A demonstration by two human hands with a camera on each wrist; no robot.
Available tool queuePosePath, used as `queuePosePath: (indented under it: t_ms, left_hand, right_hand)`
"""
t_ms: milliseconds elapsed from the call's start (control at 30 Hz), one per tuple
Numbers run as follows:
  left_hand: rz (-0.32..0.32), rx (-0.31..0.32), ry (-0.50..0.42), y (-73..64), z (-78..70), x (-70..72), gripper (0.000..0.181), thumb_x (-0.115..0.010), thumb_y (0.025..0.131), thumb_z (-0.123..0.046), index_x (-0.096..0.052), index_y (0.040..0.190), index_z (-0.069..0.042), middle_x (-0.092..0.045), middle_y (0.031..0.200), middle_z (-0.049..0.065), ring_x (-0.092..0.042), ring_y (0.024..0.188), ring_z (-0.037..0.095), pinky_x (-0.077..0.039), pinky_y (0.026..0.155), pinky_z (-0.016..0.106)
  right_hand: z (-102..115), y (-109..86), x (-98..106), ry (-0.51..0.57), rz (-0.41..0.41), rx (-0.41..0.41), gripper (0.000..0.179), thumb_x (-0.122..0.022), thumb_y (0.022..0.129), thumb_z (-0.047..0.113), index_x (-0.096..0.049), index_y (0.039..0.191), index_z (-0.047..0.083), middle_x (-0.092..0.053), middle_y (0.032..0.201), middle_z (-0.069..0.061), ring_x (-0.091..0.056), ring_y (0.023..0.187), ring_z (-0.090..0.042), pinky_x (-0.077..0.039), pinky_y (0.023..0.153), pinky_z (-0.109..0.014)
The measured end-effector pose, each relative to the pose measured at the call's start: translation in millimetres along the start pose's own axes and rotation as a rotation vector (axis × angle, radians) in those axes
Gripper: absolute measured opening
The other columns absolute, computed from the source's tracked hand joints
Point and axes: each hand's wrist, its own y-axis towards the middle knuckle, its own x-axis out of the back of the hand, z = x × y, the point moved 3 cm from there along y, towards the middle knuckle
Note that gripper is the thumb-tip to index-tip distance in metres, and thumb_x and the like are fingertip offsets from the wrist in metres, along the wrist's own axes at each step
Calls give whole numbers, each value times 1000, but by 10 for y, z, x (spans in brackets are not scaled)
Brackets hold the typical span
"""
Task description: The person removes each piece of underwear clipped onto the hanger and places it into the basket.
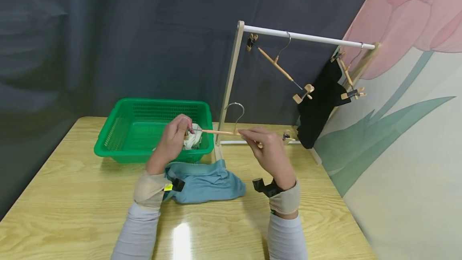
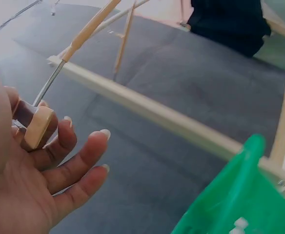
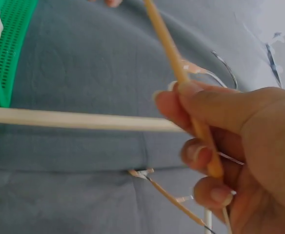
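Both hands hold a wooden clip hanger (image 1: 220, 132) level above the table, its metal hook pointing up. My left hand (image 1: 173, 135) grips the clip (image 2: 39, 127) at one end between thumb and index finger, the other fingers loosely bent. My right hand (image 1: 267, 147) holds the wooden bar (image 3: 164, 41) near the hook, fingers curled round it. Below the hanger a blue cloth garment (image 1: 205, 183) with a waistband lies crumpled on the table. Just behind the left hand, a white cloth (image 1: 193, 137) sits in the green basket (image 1: 108, 125).
A rack with a white rail (image 1: 306, 37) stands behind on the right. From it hang a bare clip hanger (image 1: 276, 63) and another hanger with black garment (image 1: 319, 103) clipped on. A painted wall (image 1: 404, 151) borders the table's right side.
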Motion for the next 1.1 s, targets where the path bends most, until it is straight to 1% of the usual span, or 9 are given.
queuePosePath:
  t_ms: [133,267,333,467,600,667,767,967,1100]
  left_hand:
    - [55,47,-46,52,77,-139,40,-31,114,-21,-58,95,2,-62,92,18,-52,74,27,-43,69,31]
    - [115,115,-82,165,171,-310,40,-36,113,-29,-62,108,1,-65,104,18,-62,94,27,-53,79,36]
    - [127,144,-90,231,207,-399,36,-41,112,-28,-63,116,-1,-66,113,17,-63,104,28,-53,86,40]
    - [126,167,-112,379,258,-566,32,-52,108,-22,-60,133,-4,-62,130,18,-58,119,31,-47,100,48]
    - [126,179,-107,519,276,-705,42,-54,107,-19,-47,147,-6,-47,147,17,-46,134,34,-41,108,53]
    - [98,190,-87,583,292,-763,48,-55,106,-19,-40,151,-8,-40,151,16,-40,138,34,-40,110,53]
    - [13,201,-68,668,332,-843,54,-57,105,-19,-36,153,-8,-36,151,17,-38,139,35,-39,111,54]
    - [-152,193,-113,786,415,-993,47,-59,104,-14,-46,148,-3,-50,141,19,-49,133,33,-46,109,47]
    - [-202,196,-132,824,437,-1055,44,-59,104,-13,-51,146,-3,-55,137,19,-53,131,32,-48,108,42]
  right_hand:
    - [-38,-64,66,-17,41,-87,26,-71,93,1,-78,118,9,-74,92,-3,-58,67,-11,-49,60,-28]
    - [-108,-163,123,-88,74,-165,23,-71,95,4,-79,116,10,-69,82,-1,-52,64,-12,-45,59,-29]
    - [-151,-225,150,-136,85,-194,23,-71,95,7,-79,116,11,-69,82,-1,-51,63,-11,-44,58,-29]
    - [-244,-367,202,-211,110,-234,23,-72,95,7,-79,115,12,-71,85,-1,-54,64,-11,-45,57,-29]
    - [-346,-505,247,-235,156,-266,23,-72,94,6,-79,116,12,-74,89,-2,-55,63,-10,-45,57,-29]
    - [-389,-562,266,-232,184,-280,24,-71,94,5,-79,117,12,-74,89,-3,-52,61,-9,-43,56,-28]
    - [-439,-635,296,-233,211,-299,25,-70,95,4,-78,118,11,-74,88,-3,-48,59,-7,-41,56,-27]
    - [-543,-766,359,-258,211,-337,23,-70,95,4,-78,117,8,-68,80,-2,-44,56,-7,-38,54,-27]
    - [-623,-836,403,-264,212,-367,23,-70,95,3,-78,117,6,-61,72,-1,-41,54,-9,-36,53,-27]
